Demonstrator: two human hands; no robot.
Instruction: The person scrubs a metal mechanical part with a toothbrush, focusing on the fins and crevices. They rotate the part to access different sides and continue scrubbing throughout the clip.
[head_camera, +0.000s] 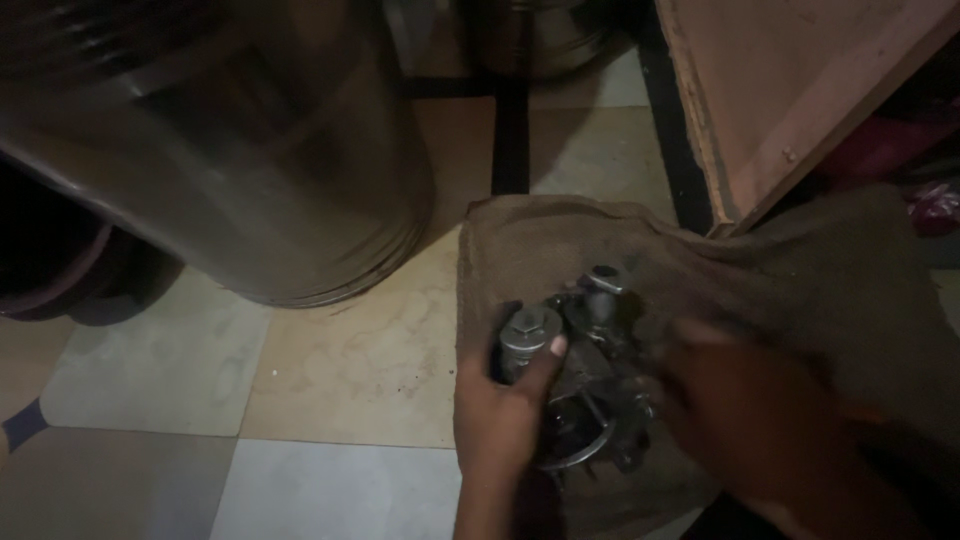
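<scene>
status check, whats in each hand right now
Left hand grips grey metal part, thumb on top. Right hand blurred, on metal assembly; grip unclear. All on brown cloth.

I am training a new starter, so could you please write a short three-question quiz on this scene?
1. True or false: the metal part lies on a brown sackcloth.
2. Which hand holds the part's round cap, thumb on top: A left, B right?
3. What large shiny thing stands on the tiled floor to the left?

Key: 1 true. 2 A, the left hand; the right hand is blurred. 3 A steel drum.
</scene>
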